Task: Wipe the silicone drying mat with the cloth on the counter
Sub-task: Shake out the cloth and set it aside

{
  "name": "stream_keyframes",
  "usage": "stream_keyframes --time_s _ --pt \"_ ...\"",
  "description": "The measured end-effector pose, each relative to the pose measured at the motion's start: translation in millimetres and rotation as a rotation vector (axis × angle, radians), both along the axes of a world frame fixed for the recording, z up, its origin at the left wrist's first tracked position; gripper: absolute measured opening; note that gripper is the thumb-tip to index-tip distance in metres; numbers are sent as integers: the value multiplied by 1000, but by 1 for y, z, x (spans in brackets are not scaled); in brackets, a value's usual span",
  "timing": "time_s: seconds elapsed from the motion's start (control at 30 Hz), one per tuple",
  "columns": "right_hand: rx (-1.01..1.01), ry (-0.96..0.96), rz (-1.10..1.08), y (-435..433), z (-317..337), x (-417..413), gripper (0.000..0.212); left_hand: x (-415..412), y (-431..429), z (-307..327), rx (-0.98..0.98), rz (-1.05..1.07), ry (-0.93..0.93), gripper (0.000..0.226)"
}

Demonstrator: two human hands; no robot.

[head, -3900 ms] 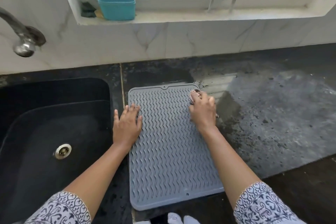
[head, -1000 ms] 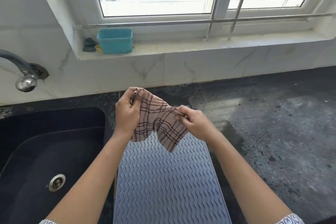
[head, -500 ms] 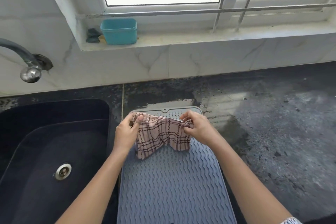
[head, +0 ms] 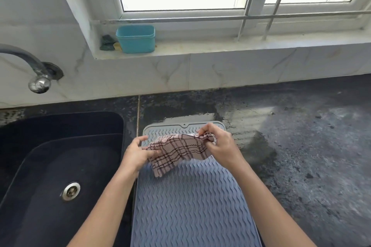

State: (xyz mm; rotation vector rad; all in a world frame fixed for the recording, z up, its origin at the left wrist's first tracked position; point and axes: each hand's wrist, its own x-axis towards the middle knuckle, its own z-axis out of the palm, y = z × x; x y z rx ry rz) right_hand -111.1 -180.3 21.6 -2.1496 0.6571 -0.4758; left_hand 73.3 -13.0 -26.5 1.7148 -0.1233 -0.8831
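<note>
- Holding the checked cloth (head: 180, 151) above the far end of the silicone drying mat (head: 192, 206), we pinch it with both hands.
- Our left hand (head: 138, 154) closes its grip on the left edge; our right hand (head: 220, 146) bunches the right end.
- The cloth looks light and soft, so it hangs and folds; we judge it is better gathered into a pad under the palm.
- The mat lies flat on the dark tabletop (head: 301, 156), ribbed and flexible, maybe sliding when pushed.
- The sink (head: 50, 156) is just beside on the left; a wet patch (head: 241, 122) is near the mat's far corner.
</note>
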Motion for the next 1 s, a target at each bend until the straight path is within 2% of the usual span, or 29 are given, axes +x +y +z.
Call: stream_keyframes --time_s 0.07,0.13,0.17,0.23,0.3,0.4,0.43,0.5,0.6,0.7,0.77,0.9,1.0 --pt "-7 -56 -17 -1 5 0 30 0 -1 11 -101 -4 122 60" --pt "-40 -118 -51 -1 10 -1 36 -1 1 23 -212 -2 99 43" --pt "-42 -166 -73 0 14 -1 40 -2 2 30 -263 -1 25 35" --pt "32 -290 -151 4 20 0 41 -5 4 41 -299 0 -256 23" --pt "160 -428 -262 8 25 1 30 -10 6 53 -319 2 -530 24" --pt "209 -569 -349 10 33 4 9 -16 3 74 -486 -95 -746 22" --pt "168 -606 -331 11 37 6 7 -18 2 80 -557 -161 -719 14" --pt "71 -653 -269 11 45 8 6 -22 -4 91 -714 -295 -517 5" --pt "-30 -649 -289 -1 51 10 10 -29 -17 104 -812 -261 -296 17" --pt "-111 -528 -375 -23 47 7 16 -39 -43 102 -729 -23 -109 12" --pt "-171 -422 -443 -37 40 1 17 -45 -62 89 -601 98 15 5" --pt "-340 -176 -620 -46 25 -16 21 -71 -92 43 -267 92 111 24" --pt "-465 -105 -552 -33 16 -22 21 -101 -113 24 -243 72 180 26"
